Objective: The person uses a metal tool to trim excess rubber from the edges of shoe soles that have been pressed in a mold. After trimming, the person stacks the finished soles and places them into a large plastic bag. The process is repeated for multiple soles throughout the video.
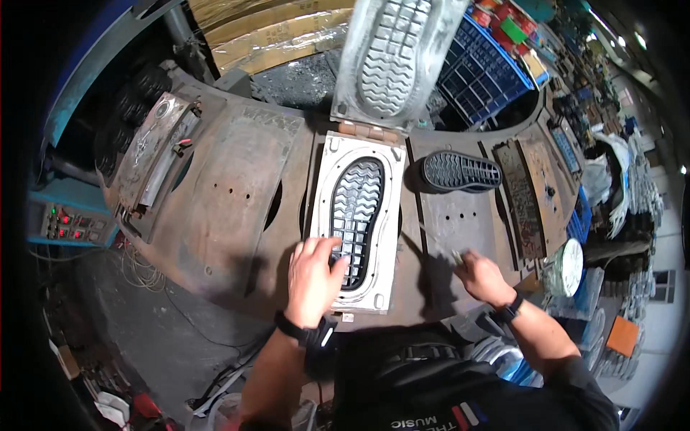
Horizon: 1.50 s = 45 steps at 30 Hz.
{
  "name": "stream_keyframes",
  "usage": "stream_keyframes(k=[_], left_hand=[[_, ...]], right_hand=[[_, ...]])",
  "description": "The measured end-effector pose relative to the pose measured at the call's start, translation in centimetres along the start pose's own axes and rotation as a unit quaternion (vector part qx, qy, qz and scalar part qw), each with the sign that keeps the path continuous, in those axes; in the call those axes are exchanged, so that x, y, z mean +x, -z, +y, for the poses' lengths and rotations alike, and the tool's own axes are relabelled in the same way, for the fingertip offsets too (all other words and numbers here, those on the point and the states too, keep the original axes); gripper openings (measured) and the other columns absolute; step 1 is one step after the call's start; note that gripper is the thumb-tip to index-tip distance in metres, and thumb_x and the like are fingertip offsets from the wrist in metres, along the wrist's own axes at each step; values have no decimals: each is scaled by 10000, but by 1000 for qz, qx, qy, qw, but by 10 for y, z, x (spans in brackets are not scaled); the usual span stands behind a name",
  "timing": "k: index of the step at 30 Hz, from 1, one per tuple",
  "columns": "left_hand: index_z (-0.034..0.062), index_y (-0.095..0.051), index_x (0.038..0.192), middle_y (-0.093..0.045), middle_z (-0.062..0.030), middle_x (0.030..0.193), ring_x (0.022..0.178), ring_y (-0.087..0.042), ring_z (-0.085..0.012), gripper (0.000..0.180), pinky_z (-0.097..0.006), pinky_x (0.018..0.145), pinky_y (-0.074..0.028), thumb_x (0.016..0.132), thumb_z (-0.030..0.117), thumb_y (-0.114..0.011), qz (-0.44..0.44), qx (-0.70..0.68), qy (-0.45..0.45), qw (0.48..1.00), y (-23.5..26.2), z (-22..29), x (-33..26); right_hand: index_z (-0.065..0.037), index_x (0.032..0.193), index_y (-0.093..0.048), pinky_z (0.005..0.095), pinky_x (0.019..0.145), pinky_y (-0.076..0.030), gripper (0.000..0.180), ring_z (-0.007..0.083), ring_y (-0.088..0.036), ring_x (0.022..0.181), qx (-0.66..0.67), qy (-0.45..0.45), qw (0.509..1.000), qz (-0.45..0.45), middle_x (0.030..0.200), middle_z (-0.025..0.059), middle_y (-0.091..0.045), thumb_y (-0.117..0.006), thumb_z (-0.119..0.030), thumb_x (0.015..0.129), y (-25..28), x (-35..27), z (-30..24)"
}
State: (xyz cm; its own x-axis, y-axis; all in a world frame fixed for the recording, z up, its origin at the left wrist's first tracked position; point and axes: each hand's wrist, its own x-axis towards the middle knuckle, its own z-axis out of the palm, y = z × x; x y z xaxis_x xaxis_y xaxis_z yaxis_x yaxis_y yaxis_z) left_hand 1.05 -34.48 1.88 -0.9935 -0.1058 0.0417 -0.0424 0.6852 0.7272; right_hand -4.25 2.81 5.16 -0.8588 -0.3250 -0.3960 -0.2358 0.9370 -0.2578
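Note:
An open metal shoe-sole mould (392,215) lies in front of me, with black rubber lining the rim and grid of its sole-shaped cavity. Its hinged lid (350,79), patterned with wavy treads, stands raised at the far end. My left hand (314,276) is over the near left part of the mould, fingers apart and holding nothing; thumb and fingertips reach over the cavity's edge. To the right of the mould, my right hand (483,276) is closed around a thin, light-coloured tool (458,256) whose exact kind I cannot make out. Beyond that hand lies a black rubber sole (460,171), tread up.
A brown metal worktable (237,158) curves around the mould, with metal plates at both sides. A control box (75,224) with lit red buttons is at left. A blue crate (489,72) stands far right, and a round white-topped container (570,267) is at right.

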Motion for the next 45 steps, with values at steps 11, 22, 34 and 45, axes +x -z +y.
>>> stream_keyframes(k=[11, 22, 34, 45], left_hand=[[57, -722, 1149, -699, -81, 1068, 933, -607, -229, 271, -363, 859, -512, 881, 90, -741, -10, -121, 21, 992, -36, -17, 44], [19, -696, 1206, -695, -137, 1146, 1006, -673, -245, 335, -373, 898, -551, 910, 158, -767, -89, -219, 83, 968, -29, -3, 35], [41, -638, 1291, -578, -173, 1364, 1268, -525, -386, 479, -458, 1093, -437, 845, 149, -773, 11, 27, -13, 999, -44, 9, 70], [2, -557, 1425, -648, -125, 1321, 1217, -613, -219, 548, -385, 1020, -495, 947, 174, -764, -147, -470, 261, 830, 4, -9, 127]], right_hand=[[-11, 982, -656, 429, 809, -548, 196, 315, -663, 951, -229, 197, 950, 81, 1017, 140, -624, -644, -128, 825, 6, 112, -81], [-22, 950, -706, 309, 658, -498, 315, 122, -599, 698, 357, -170, 893, -217, 747, 15, -658, -687, -329, 1015, -19, -33, 42], [49, 983, -693, 330, 634, -566, 356, 172, -678, 720, 318, -45, 934, -157, 825, 93, -713, -694, -308, 986, 19, 136, -80], [61, 1019, -722, 332, 594, -562, 346, 194, -674, 751, 357, -95, 912, -179, 852, 104, -707, -701, -280, 964, 31, 151, -70]])
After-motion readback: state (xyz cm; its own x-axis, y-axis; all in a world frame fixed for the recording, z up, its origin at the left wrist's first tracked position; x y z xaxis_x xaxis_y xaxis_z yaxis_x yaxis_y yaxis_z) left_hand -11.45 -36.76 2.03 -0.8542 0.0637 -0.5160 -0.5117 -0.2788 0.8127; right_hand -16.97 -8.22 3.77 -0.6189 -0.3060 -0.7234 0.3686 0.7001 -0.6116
